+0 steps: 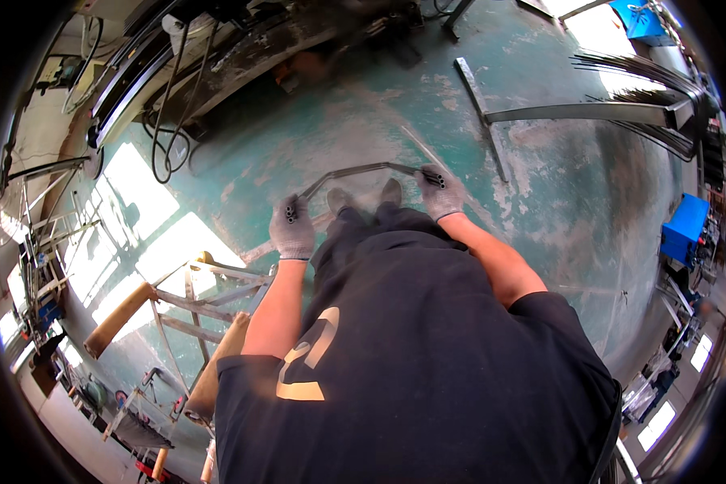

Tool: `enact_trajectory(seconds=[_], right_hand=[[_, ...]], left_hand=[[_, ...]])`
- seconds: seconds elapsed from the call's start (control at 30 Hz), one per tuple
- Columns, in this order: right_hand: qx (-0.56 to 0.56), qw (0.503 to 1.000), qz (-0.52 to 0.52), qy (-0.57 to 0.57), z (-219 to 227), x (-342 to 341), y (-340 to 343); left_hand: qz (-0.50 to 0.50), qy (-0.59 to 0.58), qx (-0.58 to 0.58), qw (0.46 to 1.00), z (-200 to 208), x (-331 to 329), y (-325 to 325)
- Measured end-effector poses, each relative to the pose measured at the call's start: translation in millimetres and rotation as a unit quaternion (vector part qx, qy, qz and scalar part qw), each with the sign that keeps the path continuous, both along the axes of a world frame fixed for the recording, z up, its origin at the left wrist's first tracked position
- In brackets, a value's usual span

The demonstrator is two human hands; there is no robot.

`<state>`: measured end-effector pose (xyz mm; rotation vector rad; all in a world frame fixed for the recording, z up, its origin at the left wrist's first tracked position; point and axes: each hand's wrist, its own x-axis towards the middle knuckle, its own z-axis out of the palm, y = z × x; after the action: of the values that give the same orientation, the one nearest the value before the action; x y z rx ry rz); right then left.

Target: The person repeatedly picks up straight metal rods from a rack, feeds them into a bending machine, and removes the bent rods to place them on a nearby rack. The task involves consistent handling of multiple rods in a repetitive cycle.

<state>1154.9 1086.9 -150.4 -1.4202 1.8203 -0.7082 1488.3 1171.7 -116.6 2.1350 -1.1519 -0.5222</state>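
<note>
A small bundle of thin dark metal tubes (355,171), bent at two places into a shallow bracket shape, spans between my hands above my shoes. My left hand (291,230), in a grey knit glove, is closed round one end, and several round open tube ends show at its fingers. Gloved the same way, my right hand (444,192) grips the other end, where more open tube ends stick out. The middle stretch of the bundle hangs in front of my feet, over the worn green floor (298,129).
At the upper left is a long machine (242,73) with dangling black cables (169,137). A metal rack arm (573,113) with many thin rods (637,73) extends from the right. A frame with padded rolls (121,319) stands close on my left. A blue box (685,229) sits far right.
</note>
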Motion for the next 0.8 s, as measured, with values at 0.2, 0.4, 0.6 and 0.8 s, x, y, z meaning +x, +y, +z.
enact_trajectory(seconds=[0.2, 0.4, 0.6, 0.8], right_hand=[[0.016, 0.997, 0.036, 0.069, 33.4, 3.0, -10.4], [0.033, 0.991, 0.066, 0.107, 108.3, 7.4, -11.8], [0.031, 0.961, 0.147, 0.232, 139.4, 3.4, -26.6], [0.187, 0.923, 0.185, 0.281, 168.5, 14.2, -70.6]], left_hand=[[-0.015, 0.020, -0.031, 0.999, -6.3, 3.2, -10.8], [-0.026, 0.007, -0.032, 0.999, -1.1, 2.1, -11.0], [-0.021, 0.015, -0.032, 0.999, 3.2, -1.3, -9.3], [-0.017, -0.002, -0.040, 0.999, -6.5, 2.1, -8.0]])
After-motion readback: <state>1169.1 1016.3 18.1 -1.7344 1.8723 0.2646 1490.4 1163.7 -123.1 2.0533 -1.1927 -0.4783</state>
